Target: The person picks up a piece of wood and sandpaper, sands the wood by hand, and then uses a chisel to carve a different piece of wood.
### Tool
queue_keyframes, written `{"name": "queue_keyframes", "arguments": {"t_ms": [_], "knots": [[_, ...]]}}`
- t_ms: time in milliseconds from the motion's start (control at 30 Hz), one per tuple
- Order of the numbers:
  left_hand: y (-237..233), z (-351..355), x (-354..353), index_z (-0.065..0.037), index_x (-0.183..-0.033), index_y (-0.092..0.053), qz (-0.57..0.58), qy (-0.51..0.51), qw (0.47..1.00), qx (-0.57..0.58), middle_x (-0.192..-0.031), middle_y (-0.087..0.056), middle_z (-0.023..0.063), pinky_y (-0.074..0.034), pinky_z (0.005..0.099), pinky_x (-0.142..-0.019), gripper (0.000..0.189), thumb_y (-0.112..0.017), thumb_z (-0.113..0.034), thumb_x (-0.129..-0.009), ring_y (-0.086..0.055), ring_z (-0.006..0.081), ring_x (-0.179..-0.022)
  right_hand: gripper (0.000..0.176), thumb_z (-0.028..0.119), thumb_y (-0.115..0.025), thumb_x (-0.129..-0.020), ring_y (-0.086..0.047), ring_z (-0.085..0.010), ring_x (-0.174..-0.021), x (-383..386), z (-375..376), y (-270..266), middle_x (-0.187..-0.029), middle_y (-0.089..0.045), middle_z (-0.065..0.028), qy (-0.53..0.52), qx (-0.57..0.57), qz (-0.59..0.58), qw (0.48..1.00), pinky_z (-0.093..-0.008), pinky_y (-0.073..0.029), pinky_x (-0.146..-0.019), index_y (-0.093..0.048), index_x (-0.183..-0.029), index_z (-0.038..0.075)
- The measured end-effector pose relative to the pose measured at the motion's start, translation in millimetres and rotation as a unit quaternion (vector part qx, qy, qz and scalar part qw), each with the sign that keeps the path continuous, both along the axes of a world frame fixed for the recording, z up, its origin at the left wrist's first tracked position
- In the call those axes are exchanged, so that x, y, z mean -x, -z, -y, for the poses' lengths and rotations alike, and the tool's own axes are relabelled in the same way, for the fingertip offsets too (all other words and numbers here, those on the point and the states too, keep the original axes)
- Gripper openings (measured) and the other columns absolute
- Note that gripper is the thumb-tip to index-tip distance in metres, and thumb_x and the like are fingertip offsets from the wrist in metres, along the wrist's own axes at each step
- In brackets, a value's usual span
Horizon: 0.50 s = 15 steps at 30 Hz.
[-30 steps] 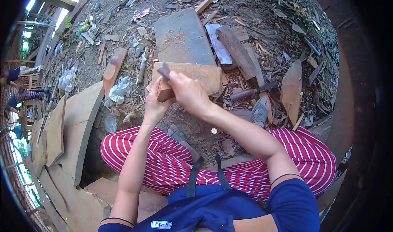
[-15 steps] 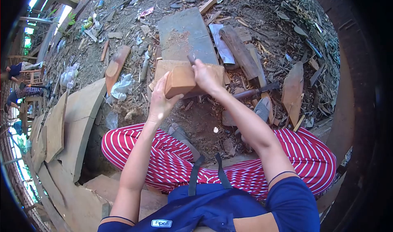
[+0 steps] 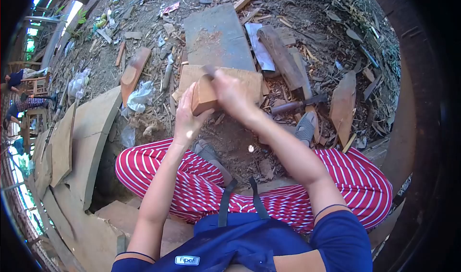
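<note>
My left hand point(image 3: 188, 116) grips the near left side of a squared wooden block point(image 3: 203, 99), its thumb on the lower edge. The block is held tilted against a thick wooden slab point(image 3: 249, 81). My right hand point(image 3: 234, 93), blurred, is closed over the block's upper right. A dark, flat-ended piece point(image 3: 209, 71) sticks out past its fingers over the block's top; its kind cannot be made out, and the rest of it is hidden in the hand.
A grey board point(image 3: 217, 36) with wood shavings lies beyond the slab. On the right are a dark weathered log point(image 3: 281, 56), a tool with a round handle point(image 3: 286, 107) and a pointed wood piece point(image 3: 343, 111). Curved planks point(image 3: 91, 142) stand at left; two people point(image 3: 21, 96) sit farther off.
My right hand has moved left across the block, carrying the dark piece over its top. The left hand still grips the block in nearly the same place.
</note>
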<state>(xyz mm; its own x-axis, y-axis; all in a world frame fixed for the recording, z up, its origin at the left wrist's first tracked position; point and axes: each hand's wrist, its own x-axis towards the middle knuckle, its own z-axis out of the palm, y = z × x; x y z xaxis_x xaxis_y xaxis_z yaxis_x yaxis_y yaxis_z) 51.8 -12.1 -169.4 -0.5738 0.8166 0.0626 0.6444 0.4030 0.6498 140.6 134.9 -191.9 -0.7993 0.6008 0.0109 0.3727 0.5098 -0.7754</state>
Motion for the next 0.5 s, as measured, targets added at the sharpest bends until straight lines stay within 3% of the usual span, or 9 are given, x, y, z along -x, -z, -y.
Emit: {"name": "queue_keyframes", "arguments": {"t_ms": [67,167,200,233,367,433,500], "knots": [[-2.0,-6.0,-0.7,-0.001,-0.139,-0.042,-0.04,0.005,0.999,-0.003,-0.131,-0.055,0.0182,-0.042,0.0389,-0.102,0.08,-0.081,-0.009,-0.07,-0.054,0.0301,-0.122,0.029,0.016,-0.045,-0.094,-0.066,-0.0426,-0.082,5.5,-28.2,47.8,-0.087,-0.067,-0.0261,0.023,0.012,0.057,0.998,-0.0537,-0.052,-0.073,-0.055,-0.12,0.008],[-0.9,-5.2,3.1,0.0,-0.139,-0.041,0.042,-0.009,0.999,-0.014,-0.132,-0.052,0.0199,-0.04,0.0415,-0.105,0.083,-0.082,-0.013,-0.068,-0.049,0.0354,-0.124,0.033,0.017,-0.046,-0.094,-0.066,-0.043,-0.083,-9.2,-16.7,21.1,-0.088,-0.066,-0.0267,0.02,0.009,0.036,0.999,-0.0537,-0.051,-0.073,-0.055,-0.124,0.009],[-0.6,-4.0,4.7,0.0,-0.14,-0.04,0.088,-0.022,0.996,-0.019,-0.131,-0.053,0.0208,-0.04,0.0418,-0.105,0.085,-0.082,-0.013,-0.068,-0.05,0.0364,-0.122,0.031,0.018,-0.046,-0.094,-0.066,-0.0435,-0.083,-14.7,-7.7,16.0,-0.088,-0.066,-0.027,0.019,0.018,-0.042,0.999,-0.0544,-0.051,-0.074,-0.056,-0.122,0.008],[2.4,-5.2,6.6,0.0,-0.14,-0.04,0.092,-0.023,0.995,-0.016,-0.131,-0.053,0.0208,-0.04,0.0418,-0.105,0.085,-0.082,-0.013,-0.068,-0.05,0.0364,-0.122,0.031,0.018,-0.046,-0.094,-0.066,-0.0435,-0.083,-14.7,-9.8,16.5,-0.088,-0.066,-0.027,0.017,0.021,-0.039,0.999,-0.0544,-0.051,-0.074,-0.056,-0.122,0.008],[-2.1,-6.8,-1.1,0.0,-0.14,-0.04,-0.038,0.015,0.999,0.007,-0.132,-0.051,0.0217,-0.041,0.0415,-0.104,0.084,-0.082,-0.012,-0.069,-0.051,0.0366,-0.122,0.026,0.017,-0.046,-0.094,-0.065,-0.0451,-0.083,-13.6,-21.6,22.4,-0.089,-0.066,-0.0279,0.02,0.021,0.03,0.999,-0.055,-0.05,-0.073,-0.056,-0.113,0.005],[-0.8,-7.6,2.3,-0.001,-0.14,-0.04,0.008,-0.017,1.0,0.005,-0.13,-0.054,0.0182,-0.043,0.0384,-0.102,0.082,-0.081,-0.006,-0.069,-0.054,0.0301,-0.12,0.024,0.018,-0.046,-0.094,-0.065,-0.0448,-0.084,-7.7,-17.8,15.1,-0.089,-0.066,-0.0274,0.011,0.006,0.02,1.0,-0.0545,-0.051,-0.073,-0.056,-0.11,0.003],[1.4,-6.7,3.0,-0.002,-0.141,-0.04,0.066,-0.029,0.997,0.002,-0.131,-0.054,0.0192,-0.042,0.0394,-0.103,0.084,-0.082,-0.007,-0.068,-0.053,0.0325,-0.121,0.024,0.02,-0.044,-0.095,-0.065,-0.0447,-0.083,-10.7,-12.7,16.1,-0.089,-0.067,-0.0269,-0.012,0.006,-0.038,0.999,-0.0542,-0.051,-0.073,-0.055,-0.108,0.003]]}}
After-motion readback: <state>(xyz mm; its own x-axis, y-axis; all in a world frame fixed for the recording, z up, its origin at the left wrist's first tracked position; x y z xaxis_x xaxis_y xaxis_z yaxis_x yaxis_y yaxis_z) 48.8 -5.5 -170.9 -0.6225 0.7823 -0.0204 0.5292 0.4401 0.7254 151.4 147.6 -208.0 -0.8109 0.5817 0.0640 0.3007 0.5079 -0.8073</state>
